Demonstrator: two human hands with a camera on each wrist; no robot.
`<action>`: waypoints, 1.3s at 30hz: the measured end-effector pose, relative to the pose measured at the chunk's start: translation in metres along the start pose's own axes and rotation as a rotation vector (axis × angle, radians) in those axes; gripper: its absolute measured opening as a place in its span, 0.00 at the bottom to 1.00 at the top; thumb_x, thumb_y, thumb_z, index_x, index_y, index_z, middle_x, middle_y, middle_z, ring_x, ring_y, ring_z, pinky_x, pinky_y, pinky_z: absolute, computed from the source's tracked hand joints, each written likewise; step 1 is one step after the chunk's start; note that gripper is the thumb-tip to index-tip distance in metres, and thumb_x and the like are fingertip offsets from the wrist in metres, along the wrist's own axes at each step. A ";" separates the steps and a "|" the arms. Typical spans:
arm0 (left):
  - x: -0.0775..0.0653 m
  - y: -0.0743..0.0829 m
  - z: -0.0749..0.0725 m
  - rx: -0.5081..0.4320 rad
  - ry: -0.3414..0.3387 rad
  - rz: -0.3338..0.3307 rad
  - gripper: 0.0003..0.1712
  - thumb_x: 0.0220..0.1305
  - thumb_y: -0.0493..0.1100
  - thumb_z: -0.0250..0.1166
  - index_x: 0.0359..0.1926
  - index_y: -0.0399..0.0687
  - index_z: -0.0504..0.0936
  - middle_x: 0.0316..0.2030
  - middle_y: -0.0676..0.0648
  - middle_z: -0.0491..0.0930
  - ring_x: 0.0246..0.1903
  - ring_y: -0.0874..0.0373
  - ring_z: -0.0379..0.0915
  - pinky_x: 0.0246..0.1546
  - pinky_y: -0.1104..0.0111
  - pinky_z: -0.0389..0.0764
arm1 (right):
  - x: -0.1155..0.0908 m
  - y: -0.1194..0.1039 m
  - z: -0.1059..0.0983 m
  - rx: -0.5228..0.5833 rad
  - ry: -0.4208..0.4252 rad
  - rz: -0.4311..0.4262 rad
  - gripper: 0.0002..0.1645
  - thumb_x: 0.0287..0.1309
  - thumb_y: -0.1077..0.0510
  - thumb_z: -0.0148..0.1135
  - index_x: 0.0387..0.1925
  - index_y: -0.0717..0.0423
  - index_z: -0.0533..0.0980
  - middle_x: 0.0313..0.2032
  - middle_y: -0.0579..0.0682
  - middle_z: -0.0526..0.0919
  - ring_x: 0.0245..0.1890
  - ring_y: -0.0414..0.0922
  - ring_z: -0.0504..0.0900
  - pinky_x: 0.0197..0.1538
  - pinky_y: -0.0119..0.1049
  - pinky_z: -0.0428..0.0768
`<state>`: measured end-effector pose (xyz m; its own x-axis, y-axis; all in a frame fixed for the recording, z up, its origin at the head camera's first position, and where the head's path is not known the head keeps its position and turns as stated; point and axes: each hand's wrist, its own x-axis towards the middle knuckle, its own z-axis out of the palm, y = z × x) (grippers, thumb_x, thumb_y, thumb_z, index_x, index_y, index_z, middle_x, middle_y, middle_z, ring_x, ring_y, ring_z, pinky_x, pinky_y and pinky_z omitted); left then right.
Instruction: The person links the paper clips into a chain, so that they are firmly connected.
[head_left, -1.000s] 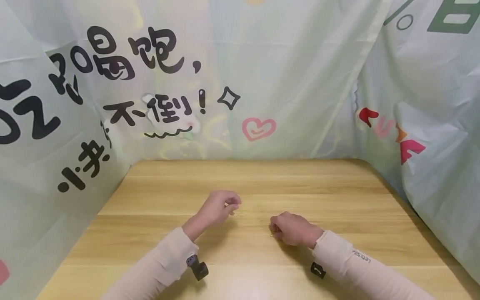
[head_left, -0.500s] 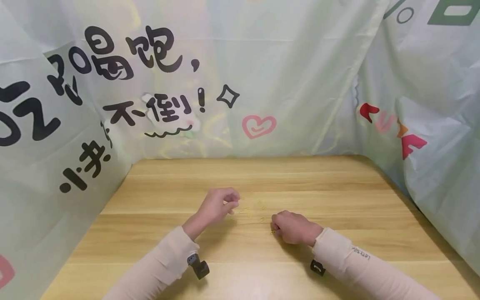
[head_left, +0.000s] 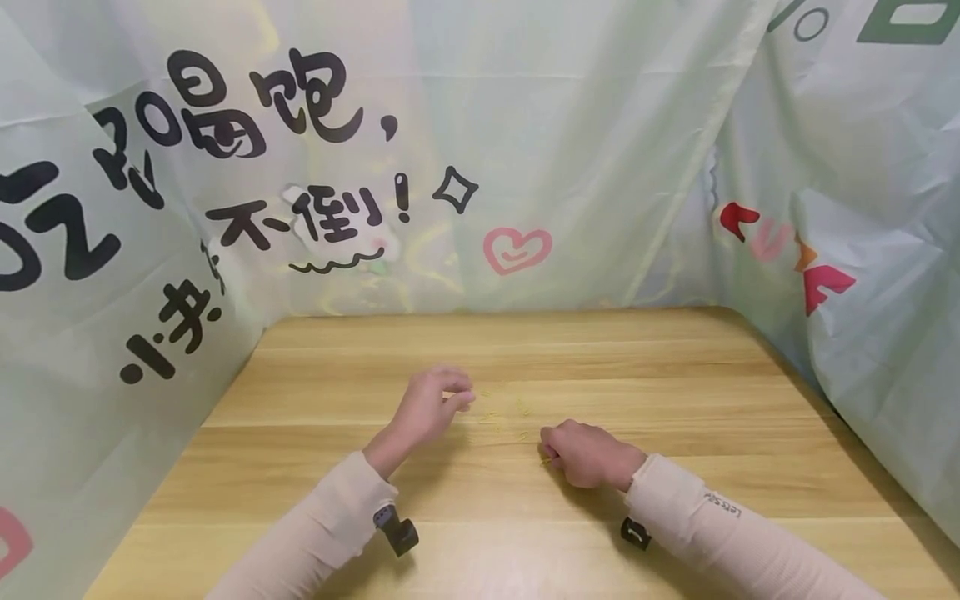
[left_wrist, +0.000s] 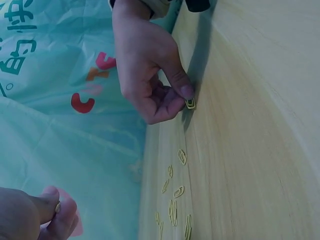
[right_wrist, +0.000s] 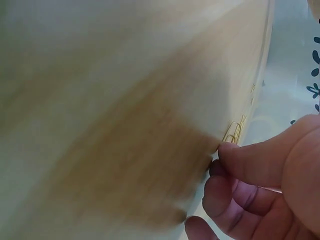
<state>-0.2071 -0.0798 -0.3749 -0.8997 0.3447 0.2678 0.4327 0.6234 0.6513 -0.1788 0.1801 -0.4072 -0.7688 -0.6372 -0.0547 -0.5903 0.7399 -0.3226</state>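
Gold wire paper clips lie scattered on the table between the hands, several of them loose. My right hand is low at the table, right of the scatter. Its thumb and forefinger pinch a paper clip, whose looped end sticks out past the thumb in the left wrist view. My left hand is raised over the table, left of the scatter. In the left wrist view the left thumb and finger pinch a small gold paper clip, mostly hidden by the fingertips.
A light wood-grain table fills the lower view. Pale printed cloth hangs along its back and both sides. A small black camera is strapped under the left wrist, another under the right.
My left hand has shifted slightly up and to the left, away from the scattered clips. The right hand has stayed nearly still at the table.
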 end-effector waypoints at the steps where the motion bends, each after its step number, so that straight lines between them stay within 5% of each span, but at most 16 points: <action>1: 0.000 0.000 0.000 0.006 0.003 -0.004 0.07 0.63 0.38 0.65 0.40 0.39 0.85 0.51 0.42 0.79 0.46 0.51 0.79 0.42 0.69 0.82 | 0.000 0.000 0.000 0.004 0.002 -0.007 0.19 0.53 0.77 0.56 0.21 0.53 0.64 0.18 0.40 0.57 0.18 0.36 0.58 0.21 0.28 0.55; 5: 0.001 0.000 0.000 -0.011 0.006 -0.017 0.03 0.64 0.38 0.65 0.36 0.42 0.82 0.47 0.43 0.80 0.43 0.53 0.79 0.41 0.69 0.82 | 0.001 0.000 0.000 0.014 -0.001 -0.017 0.18 0.51 0.78 0.54 0.23 0.53 0.65 0.18 0.41 0.58 0.18 0.36 0.59 0.21 0.28 0.56; 13: 0.001 0.002 -0.001 -0.005 0.013 -0.002 0.04 0.66 0.39 0.64 0.32 0.47 0.78 0.33 0.52 0.78 0.32 0.58 0.73 0.34 0.66 0.77 | 0.001 0.000 -0.001 0.004 -0.005 0.010 0.12 0.54 0.74 0.58 0.40 0.62 0.78 0.36 0.53 0.83 0.28 0.39 0.73 0.32 0.34 0.78; 24: 0.000 0.001 -0.003 -0.107 -0.023 -0.072 0.04 0.68 0.39 0.61 0.39 0.44 0.79 0.26 0.51 0.78 0.26 0.54 0.76 0.26 0.67 0.77 | 0.004 0.003 -0.004 0.115 0.103 -0.062 0.08 0.57 0.72 0.54 0.28 0.59 0.76 0.24 0.44 0.76 0.21 0.34 0.70 0.27 0.28 0.76; 33: 0.001 0.001 -0.003 -0.147 -0.032 -0.035 0.07 0.68 0.34 0.59 0.44 0.41 0.82 0.35 0.48 0.83 0.36 0.48 0.82 0.37 0.65 0.82 | 0.005 -0.001 -0.013 0.142 0.213 -0.107 0.07 0.59 0.72 0.55 0.29 0.60 0.74 0.22 0.42 0.73 0.20 0.33 0.67 0.24 0.28 0.73; 39: 0.000 0.003 -0.003 -0.215 -0.050 -0.053 0.07 0.68 0.32 0.57 0.44 0.39 0.80 0.41 0.42 0.82 0.38 0.46 0.82 0.30 0.67 0.81 | 0.009 0.000 -0.014 0.145 0.286 -0.131 0.04 0.58 0.72 0.58 0.33 0.63 0.76 0.23 0.42 0.75 0.20 0.33 0.67 0.26 0.28 0.74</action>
<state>-0.2060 -0.0801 -0.3712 -0.9148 0.3527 0.1970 0.3576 0.4798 0.8012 -0.1886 0.1773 -0.3943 -0.7386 -0.6235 0.2564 -0.6634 0.6045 -0.4410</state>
